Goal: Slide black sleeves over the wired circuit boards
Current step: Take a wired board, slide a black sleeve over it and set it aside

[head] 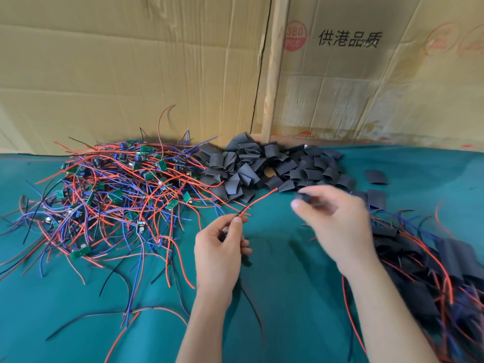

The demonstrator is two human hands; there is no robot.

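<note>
Meanwhile, a sleeve meets its wire

Left hand [220, 247] pinches a red wire [258, 203] at lower centre; right hand [332, 218], blurred, grips a black sleeve [305, 196]. Beyond, upper centre, loose sleeves [262, 166] wait. Frayed ends could snag, missing the opening.

Wired boards [110, 189] heaped left, sleeves [262, 163] behind centre; sleeved boards [432, 263] right

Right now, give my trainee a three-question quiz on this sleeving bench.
1. True or false: the left hand pinches a red wire.
2. Which side of the heap of flat black sleeves holds the tangle of green wired circuit boards: A left, B right?
3. Fill in: the teal cloth table cover backs onto brown ____ panels.

Key: 1 true; 2 A; 3 cardboard.
</note>
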